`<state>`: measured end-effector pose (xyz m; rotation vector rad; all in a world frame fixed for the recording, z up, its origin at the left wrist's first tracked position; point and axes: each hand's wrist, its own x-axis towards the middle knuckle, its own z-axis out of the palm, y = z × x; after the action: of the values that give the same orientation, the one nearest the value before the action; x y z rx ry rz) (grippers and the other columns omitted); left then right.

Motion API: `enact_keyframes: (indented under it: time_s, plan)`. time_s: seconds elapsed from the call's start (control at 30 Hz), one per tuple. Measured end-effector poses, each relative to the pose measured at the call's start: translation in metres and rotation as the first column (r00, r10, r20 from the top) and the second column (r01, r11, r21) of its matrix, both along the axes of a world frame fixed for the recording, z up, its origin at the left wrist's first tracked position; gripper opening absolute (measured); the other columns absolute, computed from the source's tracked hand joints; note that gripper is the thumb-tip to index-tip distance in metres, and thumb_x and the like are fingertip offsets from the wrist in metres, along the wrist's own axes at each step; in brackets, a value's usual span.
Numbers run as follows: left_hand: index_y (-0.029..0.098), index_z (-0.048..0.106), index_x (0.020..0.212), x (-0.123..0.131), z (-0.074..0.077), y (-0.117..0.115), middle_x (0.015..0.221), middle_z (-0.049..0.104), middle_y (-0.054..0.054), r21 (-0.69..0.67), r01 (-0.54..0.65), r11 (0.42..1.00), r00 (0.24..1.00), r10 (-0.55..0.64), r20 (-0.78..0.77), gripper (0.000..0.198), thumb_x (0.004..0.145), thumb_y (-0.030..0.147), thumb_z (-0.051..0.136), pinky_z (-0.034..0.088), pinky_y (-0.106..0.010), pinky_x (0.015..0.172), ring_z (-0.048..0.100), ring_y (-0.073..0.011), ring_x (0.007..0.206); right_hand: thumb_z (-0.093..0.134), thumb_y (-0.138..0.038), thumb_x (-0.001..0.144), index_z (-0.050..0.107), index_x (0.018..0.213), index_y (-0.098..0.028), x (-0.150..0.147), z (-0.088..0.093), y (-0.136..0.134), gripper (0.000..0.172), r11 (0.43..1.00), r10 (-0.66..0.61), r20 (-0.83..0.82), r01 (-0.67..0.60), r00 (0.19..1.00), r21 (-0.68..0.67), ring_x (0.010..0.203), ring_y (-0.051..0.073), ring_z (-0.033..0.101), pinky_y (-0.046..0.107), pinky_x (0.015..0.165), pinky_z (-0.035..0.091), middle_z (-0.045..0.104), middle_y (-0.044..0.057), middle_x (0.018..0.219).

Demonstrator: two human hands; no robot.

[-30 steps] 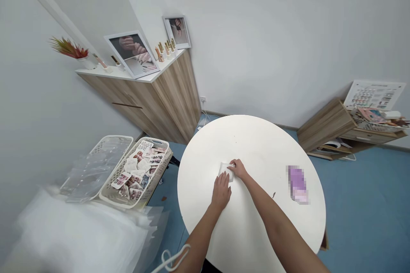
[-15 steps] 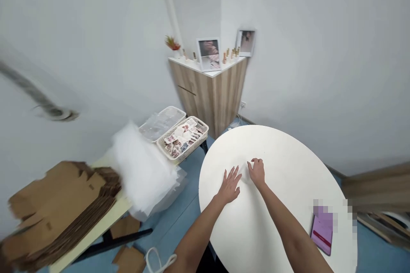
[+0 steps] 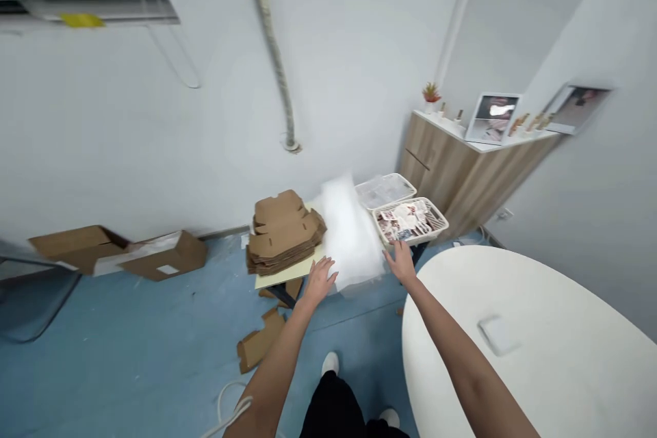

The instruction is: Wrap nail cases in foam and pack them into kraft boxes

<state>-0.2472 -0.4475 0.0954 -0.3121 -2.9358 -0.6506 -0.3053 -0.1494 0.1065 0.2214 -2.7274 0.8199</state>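
Observation:
My left hand (image 3: 319,280) is held out with its fingers apart, between the stack of flat brown cardboard boxes (image 3: 282,229) and a pile of white packing sheets (image 3: 352,236). Whether it touches the sheets I cannot tell. My right hand (image 3: 402,263) reaches out with spread fingers in front of a white basket (image 3: 440,220) filled with small printed packets (image 3: 405,219). Neither hand holds anything. On the round white table (image 3: 462,287) to the right lies a small, whitish, blurred flat item (image 3: 497,334).
A second white basket (image 3: 408,185) holds clear plastic bags. Loose cardboard (image 3: 261,341) lies on the blue floor (image 3: 169,342). Open cartons (image 3: 164,256) stand along the left wall. A wooden cabinet (image 3: 462,171) carries picture frames and small bottles.
The view has swung left from the round table to the side table. Both hands have left the tabletop, where the whitish item now lies uncovered, and reach toward the sheets and basket.

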Motion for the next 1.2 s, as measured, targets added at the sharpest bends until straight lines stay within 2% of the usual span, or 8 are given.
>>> enact_keyframes:
  time_s: [0.13,0.23,0.47,0.57,0.77,0.93,1.07,1.2]
  plan:
    - [0.019,0.059,0.115,-0.005,0.015,-0.098,0.121,0.064,-0.011,-0.038,-0.126,0.991,0.991,0.123,-0.055,0.028,0.092,0.033,0.052,0.033,-0.05,0.11,0.056,-0.027,0.119,0.055,-0.036,0.089,0.053,0.115,-0.019,-0.023,0.02,-0.112,0.031,0.965,0.246,0.061,-0.25,0.967,0.081,0.106,0.028,0.051,0.04,0.092,0.042,0.055,0.012,0.113]
    - [0.019,0.06,0.108,-0.015,0.022,-0.15,0.111,0.063,-0.011,-0.086,-0.173,0.981,0.983,0.167,-0.072,0.023,0.09,0.032,0.056,0.036,-0.047,0.107,0.058,-0.0267,0.11,0.061,-0.036,0.087,0.055,0.116,-0.02,-0.038,0.027,-0.183,0.035,0.907,0.377,0.123,-0.393,0.918,0.15,0.106,0.028,0.051,0.04,0.09,0.043,0.057,0.012,0.116]
    - [0.018,0.058,0.096,-0.052,0.023,-0.201,0.104,0.057,-0.008,-0.18,-0.155,0.971,0.985,0.167,0.054,0.032,0.083,0.046,0.067,0.043,-0.041,0.096,0.055,-0.0261,0.103,0.072,-0.037,0.08,0.062,0.111,-0.02,-0.071,0.022,-0.289,0.037,0.705,0.604,0.281,-0.665,0.746,0.247,0.112,0.027,0.054,0.043,0.101,0.034,0.062,0.01,0.115]
    - [0.017,0.06,0.094,-0.068,0.021,-0.211,0.105,0.056,-0.01,-0.208,-0.152,0.966,0.971,0.185,0.149,0.042,0.08,0.056,0.065,0.046,-0.038,0.087,0.055,-0.0272,0.101,0.078,-0.04,0.074,0.066,0.104,-0.022,-0.086,0.016,-0.31,0.037,0.68,0.593,0.369,-0.69,0.716,0.246,0.109,0.027,0.057,0.042,0.099,0.035,0.065,0.009,0.108]
    - [0.019,0.064,0.081,-0.095,0.027,-0.232,0.098,0.06,-0.01,-0.189,-0.112,0.975,0.945,0.164,0.282,0.051,0.069,0.068,0.069,0.046,-0.036,0.082,0.054,-0.0298,0.102,0.086,-0.044,0.058,0.069,0.081,-0.025,-0.121,0.014,-0.327,0.034,0.714,0.538,0.51,-0.684,0.671,0.146,0.097,0.025,0.061,0.032,0.081,0.044,0.067,0.004,0.098]
    - [0.02,0.067,0.073,-0.107,0.039,-0.239,0.083,0.064,-0.006,0.007,0.04,0.999,0.956,-0.04,0.292,0.034,0.088,0.048,0.055,0.045,-0.032,0.078,0.059,-0.0225,0.087,0.085,-0.032,0.057,0.068,0.076,-0.025,-0.139,0.022,-0.337,0.026,0.697,0.524,0.553,-0.7,0.648,0.16,0.083,0.023,0.063,0.029,0.068,0.045,0.068,0.001,0.085]
    - [0.02,0.065,0.074,-0.105,0.057,-0.236,0.082,0.066,-0.004,0.049,0.073,0.996,0.967,-0.083,0.242,0.028,0.093,0.031,0.047,0.044,-0.029,0.075,0.06,-0.0201,0.083,0.077,-0.014,0.062,0.067,0.086,-0.02,-0.137,0.031,-0.34,0.027,0.679,0.514,0.492,-0.684,0.703,0.267,0.094,0.027,0.063,0.032,0.077,0.046,0.067,0.009,0.102]
    - [0.021,0.063,0.078,-0.102,0.091,-0.234,0.082,0.067,-0.003,0.072,0.062,0.995,0.983,-0.074,0.167,0.028,0.095,0.029,0.042,0.043,-0.027,0.069,0.061,-0.0182,0.076,0.064,-0.01,0.075,0.064,0.1,-0.019,-0.129,0.049,-0.338,0.026,0.628,0.591,0.359,-0.692,0.722,0.356,0.101,0.025,0.061,0.031,0.081,0.044,0.067,0.011,0.106]
